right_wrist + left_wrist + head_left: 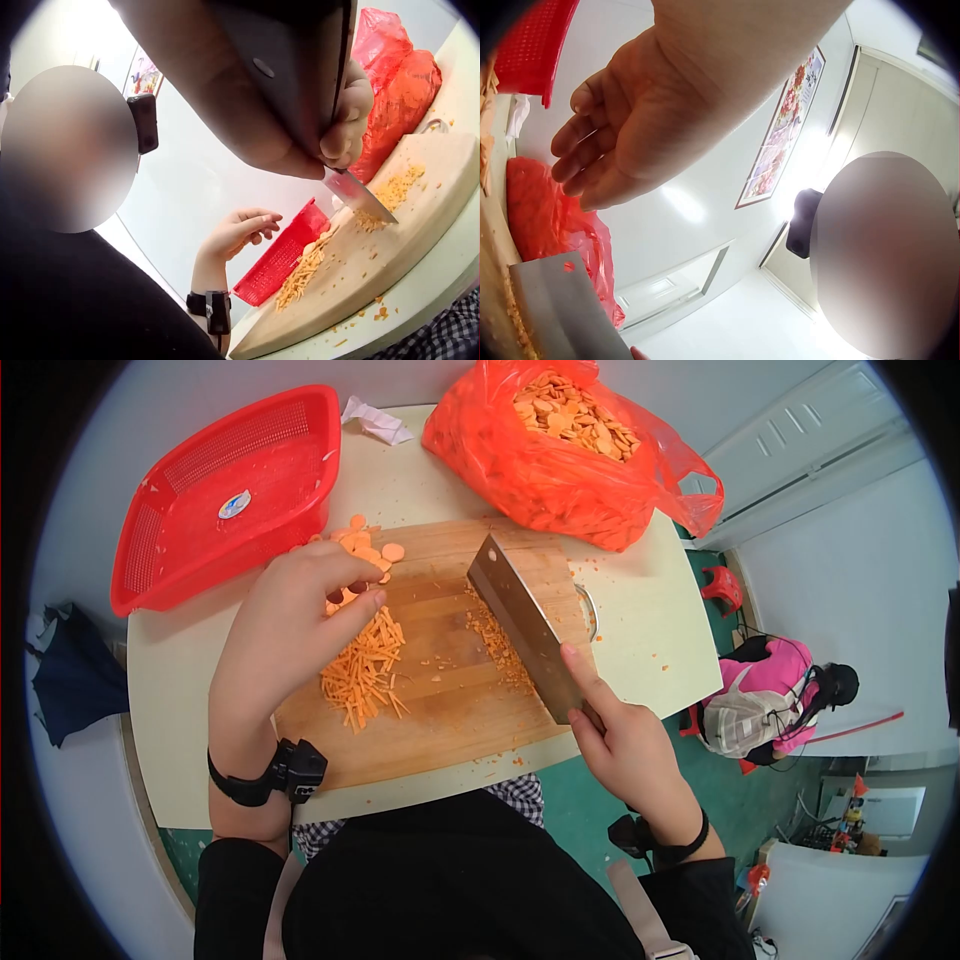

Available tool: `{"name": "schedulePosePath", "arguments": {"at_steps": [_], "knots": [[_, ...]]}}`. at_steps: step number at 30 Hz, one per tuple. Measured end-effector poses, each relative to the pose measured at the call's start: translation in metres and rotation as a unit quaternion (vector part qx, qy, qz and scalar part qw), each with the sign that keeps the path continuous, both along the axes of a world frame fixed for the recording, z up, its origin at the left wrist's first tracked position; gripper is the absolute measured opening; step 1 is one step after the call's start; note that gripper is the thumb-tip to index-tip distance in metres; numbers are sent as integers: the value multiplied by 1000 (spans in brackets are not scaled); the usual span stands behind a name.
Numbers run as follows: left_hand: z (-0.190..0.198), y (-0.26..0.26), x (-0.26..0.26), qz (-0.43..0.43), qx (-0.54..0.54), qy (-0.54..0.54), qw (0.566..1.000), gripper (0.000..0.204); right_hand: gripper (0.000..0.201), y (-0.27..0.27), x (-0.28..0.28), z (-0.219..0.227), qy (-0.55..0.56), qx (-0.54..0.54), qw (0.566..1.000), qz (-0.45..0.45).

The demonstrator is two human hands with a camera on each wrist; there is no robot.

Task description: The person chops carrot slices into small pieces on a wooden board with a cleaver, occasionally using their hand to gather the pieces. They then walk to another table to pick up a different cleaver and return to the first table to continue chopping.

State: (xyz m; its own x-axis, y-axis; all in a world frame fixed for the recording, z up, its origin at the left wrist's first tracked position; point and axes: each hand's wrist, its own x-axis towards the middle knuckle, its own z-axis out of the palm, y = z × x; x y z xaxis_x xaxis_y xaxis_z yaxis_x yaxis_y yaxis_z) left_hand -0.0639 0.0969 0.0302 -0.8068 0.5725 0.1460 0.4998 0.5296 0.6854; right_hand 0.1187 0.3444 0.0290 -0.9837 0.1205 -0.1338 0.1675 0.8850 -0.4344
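Note:
My right hand grips a cleaver, its forefinger laid along the blade. The blade's edge is down at the right part of the wooden cutting board, beside a strip of fine carrot bits. Over the board's left side is my left hand, its fingers loosely bent and nothing in them, as the left wrist view also shows. Below that hand lie a heap of carrot shreds and, behind it, round carrot slices, partly hidden by the hand.
A red plastic basket stands at the back left of the table. At the back right, a red plastic bag full of carrot slices overlaps the board's far edge. Crumpled paper lies between them. Beyond the table's right end sits a person in pink.

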Motion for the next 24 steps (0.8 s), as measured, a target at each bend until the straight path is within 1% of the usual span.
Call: {"name": "schedulePosePath", "arguments": {"at_steps": [2,4,7,11,14,16,19,22,24], "knots": [[1,0,0,0,-8,2,1000,19,63,0,0,1,-1,3,1000,-5],[0,0,-1,-2,-6,6,1000,19,65,0,1,7,-23,-11,999,-31],[-1,0,0,-3,-5,4,1000,19,65,1,2,-1,-7,-8,1000,-14],[0,0,0,-3,-6,12,1000,19,63,2,1,4,-17,14,1000,-7],[2,0,-1,-3,-7,-2,1000,18,63,2,2,0,6,6,1000,-11],[0,0,-1,-1,-3,-1,1000,18,63,3,2,-2,-2,8,1000,10],[0,0,-1,-1,0,3,1000,18,63,0,2,6,0,-3,1000,-8],[0,0,0,-3,-4,0,1000,18,63,1,2,-2,-5,8,1000,4],[1,0,-1,-2,-5,-2,1000,18,63,1,3,4,-3,5,1000,-3]]}}
